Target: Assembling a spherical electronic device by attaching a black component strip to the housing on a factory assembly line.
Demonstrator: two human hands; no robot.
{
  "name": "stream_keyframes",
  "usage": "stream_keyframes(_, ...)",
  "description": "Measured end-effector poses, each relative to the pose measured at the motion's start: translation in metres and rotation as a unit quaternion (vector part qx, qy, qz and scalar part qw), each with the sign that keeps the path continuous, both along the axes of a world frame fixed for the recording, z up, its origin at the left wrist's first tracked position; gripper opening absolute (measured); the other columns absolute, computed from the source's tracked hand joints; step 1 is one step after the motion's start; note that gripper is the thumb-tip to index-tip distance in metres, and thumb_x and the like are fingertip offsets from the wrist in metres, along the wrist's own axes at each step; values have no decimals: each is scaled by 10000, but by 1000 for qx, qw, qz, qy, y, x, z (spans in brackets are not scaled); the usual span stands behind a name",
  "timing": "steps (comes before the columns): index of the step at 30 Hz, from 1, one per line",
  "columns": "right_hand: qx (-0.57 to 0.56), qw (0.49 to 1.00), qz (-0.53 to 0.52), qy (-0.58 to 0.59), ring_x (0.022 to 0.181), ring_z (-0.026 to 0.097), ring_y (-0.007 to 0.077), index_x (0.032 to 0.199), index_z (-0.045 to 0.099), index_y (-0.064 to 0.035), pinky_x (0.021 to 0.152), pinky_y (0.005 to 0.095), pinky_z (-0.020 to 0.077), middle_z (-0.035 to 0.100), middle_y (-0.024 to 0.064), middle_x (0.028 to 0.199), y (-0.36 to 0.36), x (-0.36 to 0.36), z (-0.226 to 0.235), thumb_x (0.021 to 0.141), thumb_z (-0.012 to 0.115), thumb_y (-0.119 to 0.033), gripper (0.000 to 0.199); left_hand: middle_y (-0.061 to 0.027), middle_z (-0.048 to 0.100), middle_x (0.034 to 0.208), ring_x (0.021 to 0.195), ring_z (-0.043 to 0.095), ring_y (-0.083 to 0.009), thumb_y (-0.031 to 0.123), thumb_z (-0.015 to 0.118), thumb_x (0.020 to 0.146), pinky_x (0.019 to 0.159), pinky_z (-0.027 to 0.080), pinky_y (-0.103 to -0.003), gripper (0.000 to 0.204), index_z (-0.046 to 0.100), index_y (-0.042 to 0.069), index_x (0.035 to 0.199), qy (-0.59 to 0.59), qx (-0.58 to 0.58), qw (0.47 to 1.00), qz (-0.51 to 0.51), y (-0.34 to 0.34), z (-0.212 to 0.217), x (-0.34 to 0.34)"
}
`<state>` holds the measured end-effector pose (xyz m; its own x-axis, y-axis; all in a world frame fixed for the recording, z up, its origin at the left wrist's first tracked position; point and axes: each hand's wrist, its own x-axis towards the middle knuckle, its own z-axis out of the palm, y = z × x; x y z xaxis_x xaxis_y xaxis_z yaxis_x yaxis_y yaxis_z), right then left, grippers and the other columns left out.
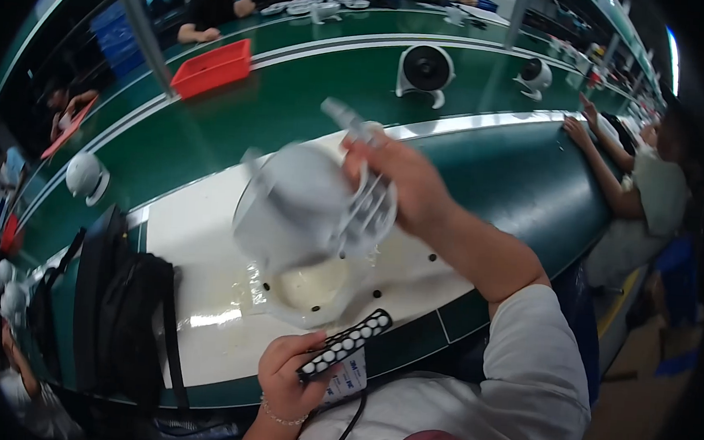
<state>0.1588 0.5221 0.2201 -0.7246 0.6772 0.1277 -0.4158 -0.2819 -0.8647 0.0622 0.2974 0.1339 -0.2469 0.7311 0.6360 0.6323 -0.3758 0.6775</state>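
Note:
My right hand (407, 179) is closed around the edge of a white fan housing (288, 204), tilted above the bench. The housing is smeared by motion; a rounded shell and a slatted side can be made out. In my left hand (288, 369), close to my body, is a black strip with rows of white round pads (346, 347), pinched between thumb and fingers. Beneath the housing, a round whitish holder (311, 296) on the mat is partly covered from view. Small black dots (376, 294) are on and around it.
A white mat (205, 243) covers the bench. Black backpack (133, 311) lies left. Beyond, a green conveyor (312, 80) carries white fans (426, 70) and a red tray (212, 68). A co-worker (653, 170) sits right; other people are at the far side and left.

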Motion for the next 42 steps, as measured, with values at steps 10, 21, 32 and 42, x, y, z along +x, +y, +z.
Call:
stream_keyframes(10, 126, 952, 208, -184, 595, 590, 151, 1007, 486, -50, 533, 263, 490, 554, 74, 798, -9, 25, -28, 897, 425, -413, 384, -131, 613, 821, 684, 574, -226, 75, 734, 563, 605, 460, -282, 245, 555, -12, 707, -61, -4, 997, 36, 1, 1, 12)
stream_keyframes(21, 516, 613, -336, -494, 1036, 503, 257, 1011, 595, -108, 862, 397, 369, 584, 77, 1049, 256, 95, -121, 821, 477, -407, 373, -181, 554, 907, 789, 568, -221, 208, 728, 669, 722, 442, -282, 395, 505, -64, 848, -140, -38, 987, 73, -16, -23, 12)
stream_keyframes(32, 373, 437, -341, -744, 1212, 369, 204, 1192, 490, -201, 971, 517, 189, 501, 6, 1220, 322, 136, -108, 885, 305, -474, 451, -148, 566, 907, 812, 568, -233, 256, 751, 656, 772, 431, -312, 504, 496, -72, 942, -114, -77, 972, 192, -24, -21, 7)
stream_keyframes(42, 332, 449, -434, -707, 1008, 537, 235, 1030, 601, -185, 839, 378, 425, 578, 32, 1057, 337, 142, -115, 834, 494, -261, 236, -105, 552, 1011, 910, 531, -192, 324, 793, 600, 776, 422, -311, 734, 420, -4, 1140, -190, -61, 956, 215, -67, -83, -14)
